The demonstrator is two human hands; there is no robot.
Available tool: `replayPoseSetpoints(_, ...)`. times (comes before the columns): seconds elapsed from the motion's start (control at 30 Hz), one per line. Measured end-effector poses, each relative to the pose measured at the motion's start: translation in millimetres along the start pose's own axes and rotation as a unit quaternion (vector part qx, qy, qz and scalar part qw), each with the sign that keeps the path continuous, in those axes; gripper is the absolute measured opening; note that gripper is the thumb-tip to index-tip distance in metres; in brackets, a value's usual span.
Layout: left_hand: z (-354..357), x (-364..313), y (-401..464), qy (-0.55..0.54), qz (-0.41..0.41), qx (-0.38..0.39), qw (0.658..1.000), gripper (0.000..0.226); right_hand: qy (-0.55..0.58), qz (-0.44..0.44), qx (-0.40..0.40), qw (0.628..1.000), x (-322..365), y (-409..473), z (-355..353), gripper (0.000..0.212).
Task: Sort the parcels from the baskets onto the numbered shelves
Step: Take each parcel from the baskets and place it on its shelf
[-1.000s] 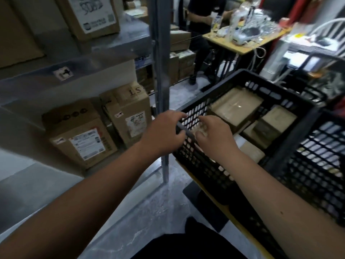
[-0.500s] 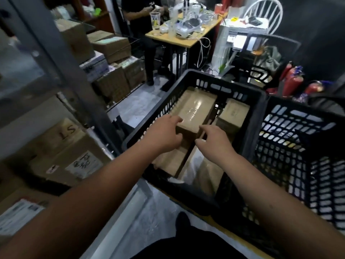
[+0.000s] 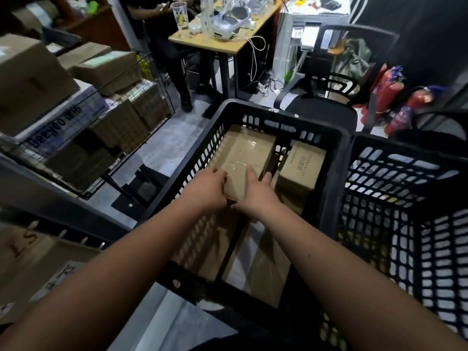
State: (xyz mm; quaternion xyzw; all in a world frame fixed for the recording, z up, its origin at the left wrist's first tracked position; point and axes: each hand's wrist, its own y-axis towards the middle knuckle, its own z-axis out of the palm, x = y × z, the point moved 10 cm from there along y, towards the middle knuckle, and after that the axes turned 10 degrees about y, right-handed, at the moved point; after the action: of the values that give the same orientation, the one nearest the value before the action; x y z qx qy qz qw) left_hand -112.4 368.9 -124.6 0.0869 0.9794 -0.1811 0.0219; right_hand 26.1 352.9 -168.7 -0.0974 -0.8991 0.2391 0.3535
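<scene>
Hands (image 3: 234, 191) gripping taped brown parcel (image 3: 244, 158)

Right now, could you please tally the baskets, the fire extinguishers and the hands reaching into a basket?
Black plastic baskets: 2 (near basket, right basket)
Red fire extinguishers: 2 (taller extinguisher, second extinguisher)
Hands on the taped cardboard parcel: 2 (left hand, right hand)
Total: 6

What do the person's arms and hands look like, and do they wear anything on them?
Both forearms are bare right up to the frame edge: no sleeves show. The left hand and right hand have no gloves, and no watch, ring or band is visible.
</scene>
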Motion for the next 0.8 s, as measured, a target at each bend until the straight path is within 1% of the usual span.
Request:
replayPoseSetpoints(0.07,1.4,1.8,2.3,0.003,0.000,0.007,1.000,0.068,0.004,0.005,-0.001,1.000,-1.4,5.3,3.7,0.129)
replayPoseSetpoints(0.17,2.3,5.8,3.2,-0.008,-0.001,0.007,1.000,0.079,-0.010,-0.006,-0.022,1.000,-0.5,6.9,-1.1,0.125)
replayPoseSetpoints(0.23,-0.7,9.2,2.1,-0.025,-0.016,-0.005,1.000,0.077,-0.014,-0.017,-0.036,0.999,4.1,4.6,-11.9,0.125)
replayPoseSetpoints(0.3,-6.7,12.6,0.5,-0.045,-0.030,-0.034,0.998,0.076,0.018,-0.030,-0.043,0.998,8.3,1.4,-23.4,0.124)
replayPoseSetpoints(0.4,-14.9,13.6,-5.2,-0.082,-0.030,-0.071,0.994,0.084,0.087,-0.063,-0.049,0.993,15.0,-6.5,-35.3,0.115)
replayPoseSetpoints(0.5,-22.3,14.8,-11.2,-0.125,-0.036,-0.101,0.986,0.086,0.135,-0.071,-0.060,0.986,15.9,-16.2,-46.1,0.109)
replayPoseSetpoints(0.63,-29.6,13.4,-14.3,-0.176,-0.047,-0.107,0.977,0.092,0.194,-0.076,-0.071,0.976,12.2,-27.7,-57.0,0.099)
replayPoseSetpoints(0.7,-30.2,14.2,-15.6,-0.197,-0.056,-0.103,0.973,0.096,0.194,-0.087,-0.073,0.974,12.5,-33.8,-58.4,0.095)
replayPoseSetpoints(0.8,-27.6,12.9,-21.3,-0.206,-0.064,-0.094,0.972,0.099,0.164,-0.103,-0.077,0.978,14.4,-44.1,-56.7,0.089)
